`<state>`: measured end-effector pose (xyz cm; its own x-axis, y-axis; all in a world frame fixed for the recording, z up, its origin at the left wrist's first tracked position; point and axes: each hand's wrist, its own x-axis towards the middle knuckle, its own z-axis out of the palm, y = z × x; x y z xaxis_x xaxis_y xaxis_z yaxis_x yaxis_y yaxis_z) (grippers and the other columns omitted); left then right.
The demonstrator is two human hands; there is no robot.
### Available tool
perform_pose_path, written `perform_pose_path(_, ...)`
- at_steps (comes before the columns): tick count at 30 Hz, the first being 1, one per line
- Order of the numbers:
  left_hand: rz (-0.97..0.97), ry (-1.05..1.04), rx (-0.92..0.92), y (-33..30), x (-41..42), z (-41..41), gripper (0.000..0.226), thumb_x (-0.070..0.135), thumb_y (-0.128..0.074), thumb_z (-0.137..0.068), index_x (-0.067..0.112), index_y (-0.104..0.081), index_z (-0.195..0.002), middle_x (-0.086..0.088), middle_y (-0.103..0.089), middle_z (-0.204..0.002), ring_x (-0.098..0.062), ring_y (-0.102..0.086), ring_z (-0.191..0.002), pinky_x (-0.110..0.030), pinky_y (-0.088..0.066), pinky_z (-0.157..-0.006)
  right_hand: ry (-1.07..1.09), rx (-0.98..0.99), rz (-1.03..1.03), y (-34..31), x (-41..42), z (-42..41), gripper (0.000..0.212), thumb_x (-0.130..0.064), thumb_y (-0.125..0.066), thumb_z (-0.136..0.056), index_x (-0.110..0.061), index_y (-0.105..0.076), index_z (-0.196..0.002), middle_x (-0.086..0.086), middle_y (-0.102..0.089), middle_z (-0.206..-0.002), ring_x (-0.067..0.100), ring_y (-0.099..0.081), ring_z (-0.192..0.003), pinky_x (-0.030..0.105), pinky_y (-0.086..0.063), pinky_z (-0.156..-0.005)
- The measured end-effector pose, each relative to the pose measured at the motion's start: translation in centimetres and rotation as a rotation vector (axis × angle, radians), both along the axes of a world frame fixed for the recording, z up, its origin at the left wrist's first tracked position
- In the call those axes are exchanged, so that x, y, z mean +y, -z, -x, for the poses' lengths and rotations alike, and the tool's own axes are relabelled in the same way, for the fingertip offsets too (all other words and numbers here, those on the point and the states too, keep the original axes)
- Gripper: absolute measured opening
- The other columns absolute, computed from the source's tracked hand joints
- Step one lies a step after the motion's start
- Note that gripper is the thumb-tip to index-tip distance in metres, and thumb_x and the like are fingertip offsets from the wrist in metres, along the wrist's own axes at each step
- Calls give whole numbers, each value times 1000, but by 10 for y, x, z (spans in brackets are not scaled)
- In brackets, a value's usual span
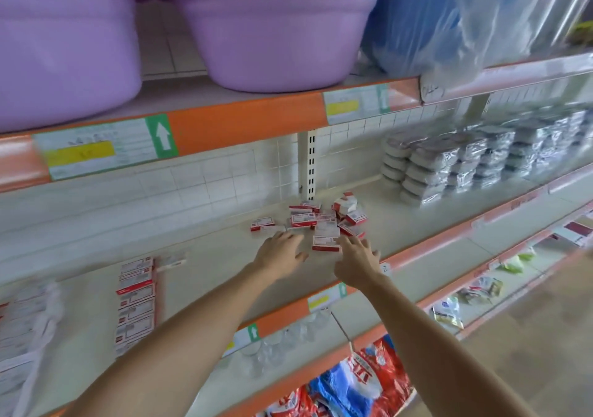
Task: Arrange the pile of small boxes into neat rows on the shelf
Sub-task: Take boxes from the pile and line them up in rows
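Note:
A loose pile of small red-and-white boxes (324, 219) lies at the back middle of the pale shelf (224, 256). A neat row of the same boxes (136, 301) runs front to back on the shelf's left part, with one more box (173, 261) lying beside its far end. My left hand (280, 253) reaches toward the pile with fingers spread, just short of a box at the pile's left edge (262, 224). My right hand (356, 261) is stretched out with straight fingers beside the nearest box (325, 243). Neither hand holds anything.
Stacks of plastic-wrapped grey packs (455, 163) fill the shelf's right side. More wrapped packs (22, 320) sit at the far left. Purple basins (276, 31) stand on the shelf above. Glasses (276, 346) and red-and-blue bags (359, 381) are on lower shelves.

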<state>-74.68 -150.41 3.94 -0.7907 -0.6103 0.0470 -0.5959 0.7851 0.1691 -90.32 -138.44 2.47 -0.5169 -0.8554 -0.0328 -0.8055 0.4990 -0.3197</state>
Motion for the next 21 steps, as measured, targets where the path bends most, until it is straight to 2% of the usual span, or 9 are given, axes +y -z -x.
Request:
perform_pose_path(4, -27, -10, 41, 5, 7, 34, 50, 40, -51, -99, 19, -44, -143, -2, -45, -149, -25, -39, -137, -42, -38, -108, -51, -40, 81, 11, -2, 24, 53, -10, -53, -80, -18, -48, -132, 4, -47, -137, 31, -39, -123, 44, -38, -100)
perform_pose_path(8, -28, -52, 23, 10, 5, 48, 51, 39, -52, -98, 19, -43, -144, -1, -45, -149, -25, -40, -137, -42, -37, -107, -122, -62, 275, 25, -7, 42, 33, -15, -56, -88, -8, -58, -121, 14, -58, -123, 38, -48, -112, 43, -44, -91)
perform_pose_path(11, -46, -88, 28, 12, -2, 53, 48, 40, -53, -98, 20, -46, -141, -2, -49, -145, -25, -42, -135, -42, -40, -105, -142, -80, 363, 26, -12, 51, 26, -18, -59, -90, -4, -57, -112, 16, -60, -114, 38, -50, -105, 44, -46, -85)
perform_pose_path(16, -57, -133, 78, 5, -16, 62, 48, 37, -52, -98, 20, -44, -143, -3, -49, -146, -26, -43, -135, -43, -40, -107, -194, -66, 412, 16, -28, 58, 35, -20, -63, -90, -6, -56, -122, 13, -58, -118, 33, -48, -112, 43, -47, -91)
perform_pose_path(21, -57, -163, 92, 2, -29, 70, 47, 38, -52, -98, 21, -47, -142, -3, -52, -143, -27, -46, -131, -42, -42, -105, -261, -88, 363, 13, -52, 62, 41, -29, -64, -92, -10, -53, -127, 8, -53, -125, 27, -45, -120, 40, -47, -96)
